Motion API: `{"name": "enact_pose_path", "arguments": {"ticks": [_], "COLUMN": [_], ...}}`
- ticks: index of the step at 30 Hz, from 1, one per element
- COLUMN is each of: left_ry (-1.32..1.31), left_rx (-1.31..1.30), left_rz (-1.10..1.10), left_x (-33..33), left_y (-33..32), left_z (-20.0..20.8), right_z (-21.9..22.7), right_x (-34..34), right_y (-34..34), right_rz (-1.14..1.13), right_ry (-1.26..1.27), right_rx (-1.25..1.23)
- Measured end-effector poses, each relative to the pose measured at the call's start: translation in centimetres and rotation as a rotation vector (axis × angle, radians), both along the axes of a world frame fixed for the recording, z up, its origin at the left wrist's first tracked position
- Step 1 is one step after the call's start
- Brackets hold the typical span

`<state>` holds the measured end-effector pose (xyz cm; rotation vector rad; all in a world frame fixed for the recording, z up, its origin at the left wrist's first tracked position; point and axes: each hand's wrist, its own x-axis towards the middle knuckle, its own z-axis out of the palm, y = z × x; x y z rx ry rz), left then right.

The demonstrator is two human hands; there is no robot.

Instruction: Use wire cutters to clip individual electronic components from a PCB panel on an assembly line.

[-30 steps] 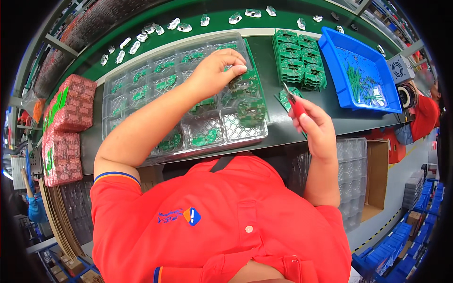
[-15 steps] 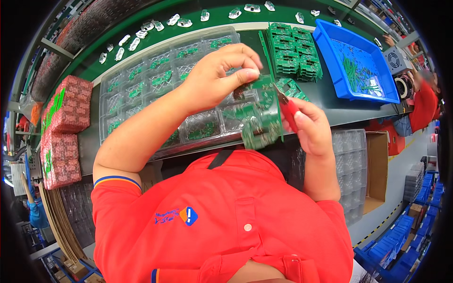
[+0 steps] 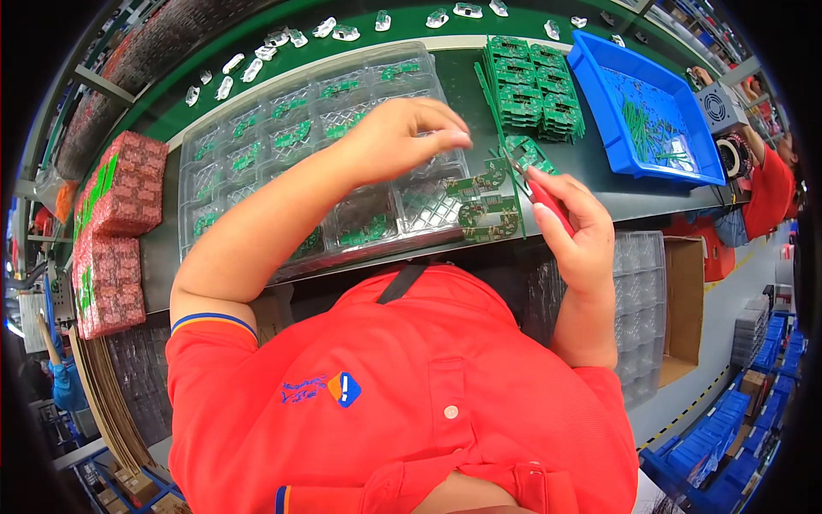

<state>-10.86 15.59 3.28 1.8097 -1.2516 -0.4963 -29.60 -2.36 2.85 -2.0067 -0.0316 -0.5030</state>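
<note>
My right hand is wrapped round red-handled cutters, whose metal jaws point up and left. Right at the jaws hangs a green circuit board panel with a narrow strip along its right edge; what supports it is partly hidden. My left hand hovers over the clear compartment tray. Its thumb and forefinger are apart with nothing visible between them, and the other fingers are partly hidden. Small green boards sit in many of the tray's compartments. Another green board lies on the table behind the cutters.
Stacked green board panels stand behind my hands. A blue bin holding green strips is to their right. Pink-wrapped bundles sit far left. White-cased parts lie on the green belt beyond. At far right, a person in red works.
My left hand has come away from the board panel, its thumb and forefinger parting. The panel has shifted slightly right and swung steadier beside the cutters. The white-cased parts have moved slightly right.
</note>
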Motion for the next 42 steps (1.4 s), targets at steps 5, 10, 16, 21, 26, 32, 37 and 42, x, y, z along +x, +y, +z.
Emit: {"name": "enact_pose_path", "arguments": {"ticks": [5,10,16,21,26,32,37,42], "left_ry": [0.286,-0.281,-0.721,0.066,0.513,0.611,0.656,0.631], "left_rx": [0.078,0.025,0.195,0.143,0.194,0.123,-0.060,-0.184], "left_rz": [-0.016,0.008,-0.025,0.031,-0.057,0.110,0.292,0.408], "left_x": [-2.8,-1.1,-2.0,-4.5,-6.0,-4.0,-2.6,-1.8], "left_y": [-0.4,0.5,1.3,-0.2,-0.2,3.2,7.0,9.1], "left_z": [2.3,-0.3,-2.7,0.8,0.5,1.0,1.5,2.3], "right_z": [0.6,0.3,-1.2,-2.0,-0.6,-5.9,-12.3,-17.2], "right_x": [0.1,-0.2,-0.4,-1.0,-1.6,-8.3,-13.2,-11.8], "right_y": [1.9,1.0,-0.2,-0.5,-0.4,-8.1,-14.6,-15.0], "right_rz": [-0.131,-0.184,-0.027,-0.019,0.081,-0.572,-0.832,-0.787], "right_ry": [-0.124,-0.119,0.015,0.014,0.012,0.098,0.747,0.582], "right_rx": [-0.343,-0.203,0.302,0.312,0.001,0.075,-0.418,-0.776]}}
